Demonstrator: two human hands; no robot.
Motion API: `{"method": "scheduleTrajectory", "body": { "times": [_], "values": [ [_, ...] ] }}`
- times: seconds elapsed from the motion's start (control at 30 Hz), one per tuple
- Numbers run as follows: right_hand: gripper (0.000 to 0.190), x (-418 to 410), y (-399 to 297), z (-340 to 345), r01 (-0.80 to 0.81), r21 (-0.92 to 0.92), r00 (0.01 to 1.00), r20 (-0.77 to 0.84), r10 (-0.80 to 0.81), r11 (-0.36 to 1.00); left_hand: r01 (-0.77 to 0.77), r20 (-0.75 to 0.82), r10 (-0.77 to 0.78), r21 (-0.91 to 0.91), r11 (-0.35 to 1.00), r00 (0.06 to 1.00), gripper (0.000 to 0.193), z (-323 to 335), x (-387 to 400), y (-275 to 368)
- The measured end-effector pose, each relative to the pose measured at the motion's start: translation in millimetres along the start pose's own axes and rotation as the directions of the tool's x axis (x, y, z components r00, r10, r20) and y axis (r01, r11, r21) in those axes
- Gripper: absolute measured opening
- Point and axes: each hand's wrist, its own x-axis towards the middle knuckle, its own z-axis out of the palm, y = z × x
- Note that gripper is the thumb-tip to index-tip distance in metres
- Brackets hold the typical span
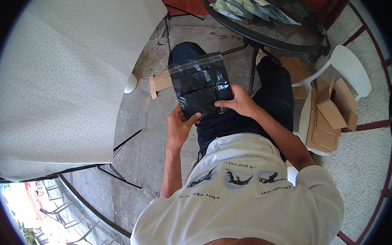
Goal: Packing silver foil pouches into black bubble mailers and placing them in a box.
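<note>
A black plastic mailing bag [197, 86], shiny and creased, is held above my lap. Its flap edge, a greyish printed strip, lies at the far end. My left hand [180, 124] grips the near left corner, thumb on top and fingers underneath. On the right side, my right hand [239, 101] pinches the bag's edge with the thumb laid over its face. Whether anything is inside the bag cannot be told. Below it are my dark trousers [235, 124].
Several plastic packets [243, 5] lie on a round glass table [284, 36] ahead right. An open cardboard box [334, 106] and flat cardboard rest on a white chair [306, 124]. A cardboard piece [161, 82] lies on the concrete floor [150, 118]. A dotted fabric sheet [72, 78] hangs left.
</note>
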Motion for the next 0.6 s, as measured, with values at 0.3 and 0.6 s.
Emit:
{"method": "scheduleTrajectory", "body": {
  "times": [0.3,0.6],
  "values": [
    [0.038,-3,-13,-1,0.058,-0.164,0.997,-0.049,-0.067,0.985,-0.076,0.000,0.076,0.090,0.993,0.997,0.043,2,4,-6],
    [0.040,-6,-9,-3,0.089,-0.215,0.993,-0.063,-0.105,0.973,-0.095,0.012,0.096,-0.018,0.995,0.995,0.046,7,-1,2]
  ]
}}
